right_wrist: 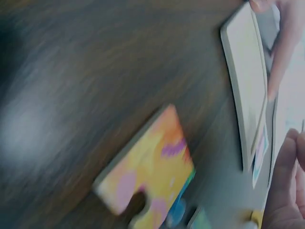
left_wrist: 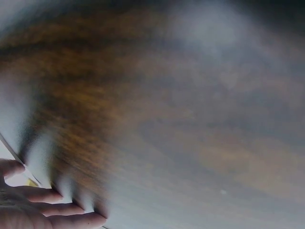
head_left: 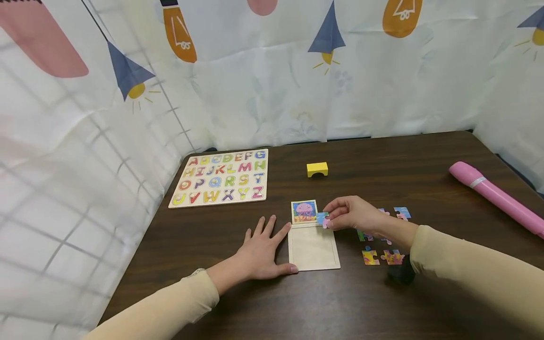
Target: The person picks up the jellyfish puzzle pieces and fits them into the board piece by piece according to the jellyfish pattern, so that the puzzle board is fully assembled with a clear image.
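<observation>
A wooden puzzle tray point(head_left: 314, 248) with a bare, framed inside lies on the dark table. Against its far edge is a small picture card point(head_left: 304, 211) of a pink jellyfish on blue. My left hand point(head_left: 264, 252) lies flat with fingers spread, its thumb and index fingertip touching the tray's left side. Between thumb and fingers, my right hand point(head_left: 350, 215) pinches a blue and pink jigsaw piece point(head_left: 323, 219) over the card's right edge. Several loose jigsaw pieces point(head_left: 370, 257) lie right of the tray, some partly hidden under my right forearm. One yellow and pink piece point(right_wrist: 150, 167) looms large in the right wrist view.
An alphabet board point(head_left: 221, 179) with coloured letters lies at the back left. Behind the card stands a yellow arch block point(head_left: 317, 169). A pink cylindrical object point(head_left: 497, 196) lies along the right side. Patterned curtains point(head_left: 272, 75) border the table's back and sides.
</observation>
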Demonstrator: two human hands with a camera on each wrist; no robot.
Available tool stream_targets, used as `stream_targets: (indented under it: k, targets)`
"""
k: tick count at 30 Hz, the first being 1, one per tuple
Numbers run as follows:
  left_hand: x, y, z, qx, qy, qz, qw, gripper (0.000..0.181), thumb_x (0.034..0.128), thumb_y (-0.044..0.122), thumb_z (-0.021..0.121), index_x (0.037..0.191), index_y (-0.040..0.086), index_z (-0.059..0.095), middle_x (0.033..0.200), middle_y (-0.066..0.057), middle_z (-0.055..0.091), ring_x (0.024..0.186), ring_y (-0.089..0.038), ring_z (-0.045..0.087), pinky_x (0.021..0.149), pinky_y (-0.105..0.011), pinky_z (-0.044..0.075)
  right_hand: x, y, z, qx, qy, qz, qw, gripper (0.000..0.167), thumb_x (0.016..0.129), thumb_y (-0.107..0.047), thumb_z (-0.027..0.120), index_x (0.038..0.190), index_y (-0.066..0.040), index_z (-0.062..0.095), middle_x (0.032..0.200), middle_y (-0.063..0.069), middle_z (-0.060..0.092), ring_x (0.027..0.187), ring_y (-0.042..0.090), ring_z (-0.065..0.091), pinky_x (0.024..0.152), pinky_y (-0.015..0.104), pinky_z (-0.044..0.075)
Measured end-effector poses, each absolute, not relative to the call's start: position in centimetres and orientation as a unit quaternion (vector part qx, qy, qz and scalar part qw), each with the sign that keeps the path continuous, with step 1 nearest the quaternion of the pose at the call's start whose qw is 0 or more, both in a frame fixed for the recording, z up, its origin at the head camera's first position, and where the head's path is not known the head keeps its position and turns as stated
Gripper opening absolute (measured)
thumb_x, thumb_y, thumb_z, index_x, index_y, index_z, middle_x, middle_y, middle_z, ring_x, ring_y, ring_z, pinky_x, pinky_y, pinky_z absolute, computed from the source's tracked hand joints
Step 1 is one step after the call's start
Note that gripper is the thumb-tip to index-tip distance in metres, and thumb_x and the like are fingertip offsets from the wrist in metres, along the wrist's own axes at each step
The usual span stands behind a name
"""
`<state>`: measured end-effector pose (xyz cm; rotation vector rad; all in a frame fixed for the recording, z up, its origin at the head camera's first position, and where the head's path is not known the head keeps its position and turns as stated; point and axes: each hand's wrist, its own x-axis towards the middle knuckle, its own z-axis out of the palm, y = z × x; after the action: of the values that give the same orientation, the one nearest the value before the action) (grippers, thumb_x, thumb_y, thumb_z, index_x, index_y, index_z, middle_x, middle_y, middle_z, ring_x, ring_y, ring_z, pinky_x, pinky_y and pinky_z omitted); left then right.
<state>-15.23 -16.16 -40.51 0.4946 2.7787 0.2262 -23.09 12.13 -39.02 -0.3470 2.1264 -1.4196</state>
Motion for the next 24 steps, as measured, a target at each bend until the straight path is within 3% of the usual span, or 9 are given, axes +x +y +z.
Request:
stream_targets:
  k: [14,24]
  targets:
    - [-15.2,-16.1,-40.4,0.169,0.971,0.076,0.154,0.103,0.0815,0.08,0.062,0.163,0.029,0.027,0.17,-0.019,0.018,0.156,-0.048,0.016,0.113,-0.073,0.029,-22.2,6.5,-39.8,-0.16,0.82,-0.467,0.29,0.033,0.084,-0.002,0.083,0.113,0.005,0.068,0.078,0.006,0.074,0.066,0.009,0.068,0.065,0.026,0.059]
    - [-15.1,-16.0,-40.4,0.171,0.97,0.075,0.156,0.103,0.0813,0.081,0.061,0.163,0.03,0.027,0.17,-0.019,0.018,0.156,-0.048,0.016,0.113,-0.073,0.028,-21.9,5.5,-39.9,-0.151,0.846,-0.434,0.27,0.03,0.082,-0.006,0.085,0.108,-0.002,0.07,0.072,0.004,0.07,0.059,0.009,0.061,0.056,0.022,0.049]
